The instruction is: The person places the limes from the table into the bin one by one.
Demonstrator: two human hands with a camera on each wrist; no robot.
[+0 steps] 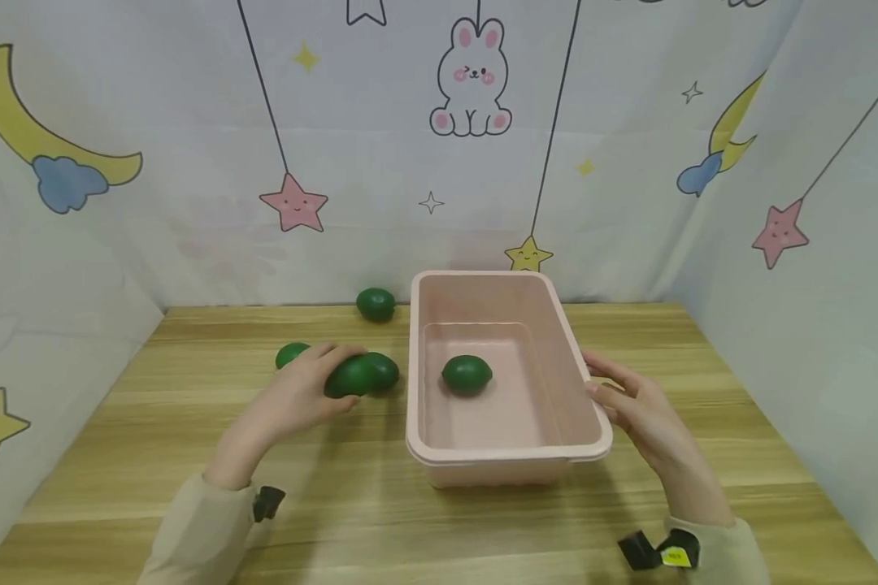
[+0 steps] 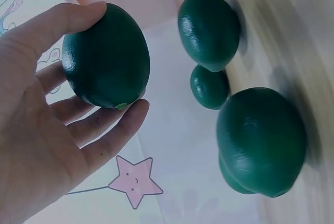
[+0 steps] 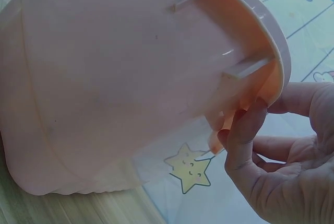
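My left hand grips a green lime between thumb and fingers, raised above the wooden table to the left of a pink plastic bin. Close behind the held fruit, another lime shows on the table. Inside the bin, on its floor, lies one lime. My right hand holds the bin's right rim, with the thumb and fingers pinching the edge in the right wrist view.
Another lime sits at the back of the table, beside the bin's far left corner. A further lime is partly hidden behind my left hand. White curtains with printed stars and a rabbit enclose the back and sides.
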